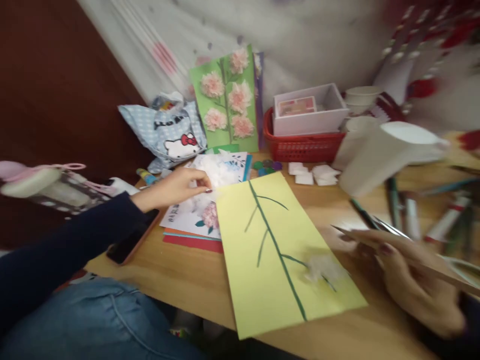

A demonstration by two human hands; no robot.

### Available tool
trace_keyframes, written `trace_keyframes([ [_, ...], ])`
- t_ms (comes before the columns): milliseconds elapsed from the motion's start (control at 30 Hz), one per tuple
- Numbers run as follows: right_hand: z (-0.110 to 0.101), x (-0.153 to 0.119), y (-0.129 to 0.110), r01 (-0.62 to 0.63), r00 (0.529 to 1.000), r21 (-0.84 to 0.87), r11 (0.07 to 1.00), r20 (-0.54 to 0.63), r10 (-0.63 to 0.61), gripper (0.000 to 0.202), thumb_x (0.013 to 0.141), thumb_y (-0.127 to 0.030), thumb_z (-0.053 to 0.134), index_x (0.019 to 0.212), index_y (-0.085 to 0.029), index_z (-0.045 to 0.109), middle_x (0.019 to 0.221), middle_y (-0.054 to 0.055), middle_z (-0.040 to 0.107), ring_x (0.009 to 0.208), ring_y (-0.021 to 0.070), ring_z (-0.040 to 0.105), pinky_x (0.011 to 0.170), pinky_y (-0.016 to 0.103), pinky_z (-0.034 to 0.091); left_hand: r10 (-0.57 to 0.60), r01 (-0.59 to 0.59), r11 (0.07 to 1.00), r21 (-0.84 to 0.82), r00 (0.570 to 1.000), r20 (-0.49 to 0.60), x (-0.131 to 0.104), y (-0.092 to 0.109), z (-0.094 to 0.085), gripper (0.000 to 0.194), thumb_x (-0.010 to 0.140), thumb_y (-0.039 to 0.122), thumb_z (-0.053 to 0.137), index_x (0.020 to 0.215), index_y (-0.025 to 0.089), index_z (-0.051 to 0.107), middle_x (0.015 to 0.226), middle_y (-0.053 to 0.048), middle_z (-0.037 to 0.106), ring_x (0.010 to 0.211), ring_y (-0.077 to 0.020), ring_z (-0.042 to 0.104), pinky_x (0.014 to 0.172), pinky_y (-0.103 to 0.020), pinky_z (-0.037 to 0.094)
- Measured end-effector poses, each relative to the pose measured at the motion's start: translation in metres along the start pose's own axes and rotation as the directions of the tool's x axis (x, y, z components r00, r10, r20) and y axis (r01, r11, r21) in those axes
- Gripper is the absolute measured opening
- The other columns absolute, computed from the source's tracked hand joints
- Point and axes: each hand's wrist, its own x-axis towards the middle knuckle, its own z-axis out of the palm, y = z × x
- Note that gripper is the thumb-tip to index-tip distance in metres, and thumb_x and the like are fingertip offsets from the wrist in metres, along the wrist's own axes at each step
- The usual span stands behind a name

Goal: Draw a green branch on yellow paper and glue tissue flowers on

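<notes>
My left hand [180,187] is closed in a pinch at the top left corner of a yellow sheet [255,280], on thin white tissue paper [217,172] from a heap there. A dark green branch with side twigs is drawn on the sheet. One crumpled whitish tissue piece [325,269] lies on a lower right twig. At the right, blurred, my right hand [416,290] is closed around a long tan tool [405,242] with a dark pointed tip, its kind unclear. Beneath the heap are white sheets with a pink flower picture [210,216].
Behind stands a green card [208,107] with pink paper flowers. Beside it are a patterned bag [176,130] and a red basket [303,147] holding a white box. White squares [302,173], paper cups [371,155] and pens [450,215] stretch rightward. A phone [131,240] lies left.
</notes>
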Motion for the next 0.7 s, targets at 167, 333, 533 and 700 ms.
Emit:
trace_keyframes([
  [167, 0.005, -0.003, 0.0, -0.207, 0.978, 0.076, 0.975, 0.005, 0.208, 0.033, 0.105, -0.037, 0.041, 0.116, -0.019, 0.066, 0.101, 0.009, 0.074, 0.074, 0.0173, 0.071, 0.069, 0.032, 0.059, -0.214, 0.365, 0.756, -0.544, 0.922, 0.323, -0.014, 0.051, 0.026, 0.03, 0.08, 0.048, 0.065, 0.087, 0.018, 0.066, 0.08, -0.006, 0.074, 0.071, -0.0206, 0.069, 0.066, -0.032, 0.055],
  [333, 0.007, -0.012, -0.032, -0.462, 0.843, 0.53, 0.711, 0.012, 0.538, 0.04, 0.102, -0.053, 0.044, 0.116, -0.021, 0.064, 0.114, 0.01, 0.07, 0.093, 0.0194, 0.071, 0.089, 0.041, 0.06, -0.38, 0.581, 0.483, -0.656, 0.813, 0.441, -0.042, 0.098, 0.059, 0.038, 0.066, 0.045, 0.075, 0.094, 0.02, 0.069, 0.107, -0.009, 0.074, 0.106, -0.0276, 0.068, 0.078, -0.035, 0.057],
  [533, 0.007, -0.044, -0.06, -0.578, 0.673, 0.663, 0.475, 0.059, 0.737, 0.043, 0.095, -0.061, 0.052, 0.114, -0.025, 0.066, 0.115, 0.009, 0.071, 0.103, 0.0219, 0.068, 0.099, 0.043, 0.055, -0.478, 0.529, 0.408, -0.744, 0.818, 0.32, -0.042, 0.113, 0.085, 0.042, 0.053, 0.044, 0.082, 0.083, 0.017, 0.069, 0.1, -0.012, 0.074, 0.1, -0.0289, 0.069, 0.081, -0.036, 0.055],
  [700, 0.007, -0.053, -0.067, -0.55, 0.679, 0.675, 0.491, 0.018, 0.734, 0.044, 0.091, -0.063, 0.057, 0.111, -0.025, 0.066, 0.115, 0.008, 0.07, 0.101, 0.022, 0.068, 0.093, 0.042, 0.057, -0.42, 0.407, 0.628, -0.663, 0.895, 0.152, -0.036, 0.116, 0.081, 0.031, 0.059, 0.042, 0.077, 0.078, 0.019, 0.071, 0.091, -0.008, 0.076, 0.093, -0.0269, 0.068, 0.079, -0.034, 0.052],
])
